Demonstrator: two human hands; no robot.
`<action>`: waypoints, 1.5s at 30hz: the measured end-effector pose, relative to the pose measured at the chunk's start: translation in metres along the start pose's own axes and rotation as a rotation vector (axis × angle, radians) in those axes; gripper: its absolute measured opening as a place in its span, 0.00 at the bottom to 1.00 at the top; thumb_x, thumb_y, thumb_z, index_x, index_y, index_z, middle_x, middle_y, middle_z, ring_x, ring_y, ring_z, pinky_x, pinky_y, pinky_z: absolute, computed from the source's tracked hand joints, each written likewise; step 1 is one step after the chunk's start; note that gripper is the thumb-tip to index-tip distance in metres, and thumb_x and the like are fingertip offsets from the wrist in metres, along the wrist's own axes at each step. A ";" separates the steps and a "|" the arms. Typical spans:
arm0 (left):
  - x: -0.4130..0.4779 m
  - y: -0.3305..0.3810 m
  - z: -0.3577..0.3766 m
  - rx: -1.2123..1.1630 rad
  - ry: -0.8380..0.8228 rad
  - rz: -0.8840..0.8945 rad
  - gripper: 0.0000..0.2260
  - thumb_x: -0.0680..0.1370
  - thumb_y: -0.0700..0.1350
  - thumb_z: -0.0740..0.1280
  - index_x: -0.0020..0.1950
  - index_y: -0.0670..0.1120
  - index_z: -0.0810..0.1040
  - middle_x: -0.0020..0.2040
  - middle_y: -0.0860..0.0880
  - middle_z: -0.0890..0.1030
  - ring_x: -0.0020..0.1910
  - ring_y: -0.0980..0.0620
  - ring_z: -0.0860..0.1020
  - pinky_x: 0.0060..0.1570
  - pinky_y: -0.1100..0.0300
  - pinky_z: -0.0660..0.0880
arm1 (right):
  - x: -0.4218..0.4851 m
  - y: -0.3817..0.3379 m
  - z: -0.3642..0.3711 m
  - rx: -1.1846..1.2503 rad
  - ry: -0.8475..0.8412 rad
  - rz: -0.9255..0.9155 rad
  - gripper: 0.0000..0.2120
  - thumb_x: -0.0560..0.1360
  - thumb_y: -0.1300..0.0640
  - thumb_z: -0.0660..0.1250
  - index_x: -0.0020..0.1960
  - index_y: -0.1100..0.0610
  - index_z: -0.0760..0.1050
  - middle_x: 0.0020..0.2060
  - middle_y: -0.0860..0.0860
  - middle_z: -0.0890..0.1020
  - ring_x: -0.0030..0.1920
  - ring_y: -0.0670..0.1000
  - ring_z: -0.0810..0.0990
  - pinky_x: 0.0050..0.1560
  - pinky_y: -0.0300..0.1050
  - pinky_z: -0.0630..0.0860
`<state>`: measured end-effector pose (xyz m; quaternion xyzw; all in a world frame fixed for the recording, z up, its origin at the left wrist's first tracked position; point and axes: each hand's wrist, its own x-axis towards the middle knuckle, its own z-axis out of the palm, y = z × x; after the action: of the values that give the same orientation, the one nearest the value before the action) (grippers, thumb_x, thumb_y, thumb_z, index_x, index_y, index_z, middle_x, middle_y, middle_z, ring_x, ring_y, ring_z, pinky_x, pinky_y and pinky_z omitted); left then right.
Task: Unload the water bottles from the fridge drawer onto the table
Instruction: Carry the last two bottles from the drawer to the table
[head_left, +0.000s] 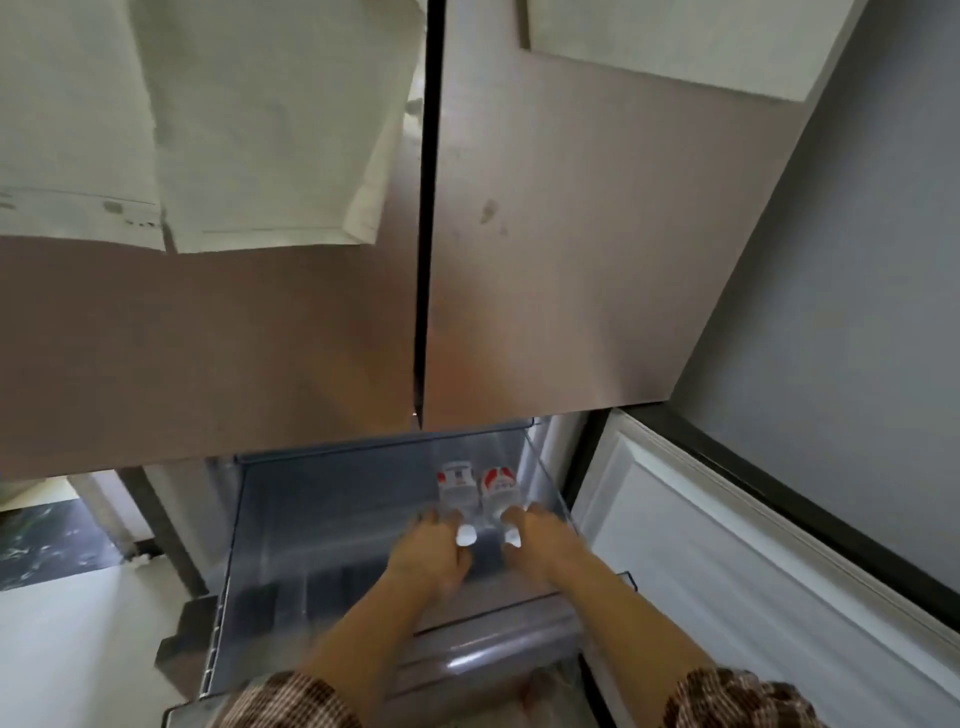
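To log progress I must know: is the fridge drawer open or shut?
Open. The drawer is pulled out, its inside visible; the left hand grips the left bottle, the right hand the right bottle, inside it.

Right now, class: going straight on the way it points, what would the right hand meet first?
The right bottle, which the right hand grips near its neck; beyond it, probably the drawer's rear wall, though depth is unclear. The left hand grips the left bottle.
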<state>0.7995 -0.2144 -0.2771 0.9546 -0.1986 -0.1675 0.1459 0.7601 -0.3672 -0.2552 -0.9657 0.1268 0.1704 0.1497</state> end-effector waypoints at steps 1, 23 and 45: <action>0.013 0.002 0.005 0.013 -0.034 -0.019 0.25 0.78 0.50 0.61 0.74 0.49 0.62 0.71 0.41 0.66 0.69 0.41 0.65 0.68 0.52 0.66 | 0.016 0.005 0.002 0.001 -0.046 0.016 0.22 0.78 0.53 0.63 0.70 0.54 0.66 0.67 0.58 0.70 0.63 0.60 0.74 0.62 0.50 0.73; 0.055 0.004 0.040 -0.002 -0.049 -0.056 0.13 0.79 0.49 0.61 0.62 0.50 0.70 0.64 0.45 0.74 0.60 0.45 0.74 0.58 0.56 0.72 | 0.089 0.031 0.016 -0.061 -0.242 -0.197 0.15 0.75 0.58 0.63 0.62 0.56 0.75 0.58 0.57 0.79 0.59 0.58 0.77 0.59 0.51 0.74; -0.114 -0.022 -0.071 0.019 0.413 -0.108 0.15 0.79 0.52 0.61 0.61 0.45 0.65 0.51 0.41 0.81 0.48 0.39 0.79 0.46 0.46 0.76 | -0.045 -0.060 -0.055 0.183 0.269 -0.472 0.11 0.68 0.57 0.69 0.49 0.47 0.80 0.47 0.51 0.84 0.50 0.57 0.81 0.47 0.47 0.78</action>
<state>0.7349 -0.1310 -0.1906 0.9792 -0.1149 0.0259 0.1653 0.7531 -0.3216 -0.1742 -0.9648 -0.0677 -0.0111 0.2537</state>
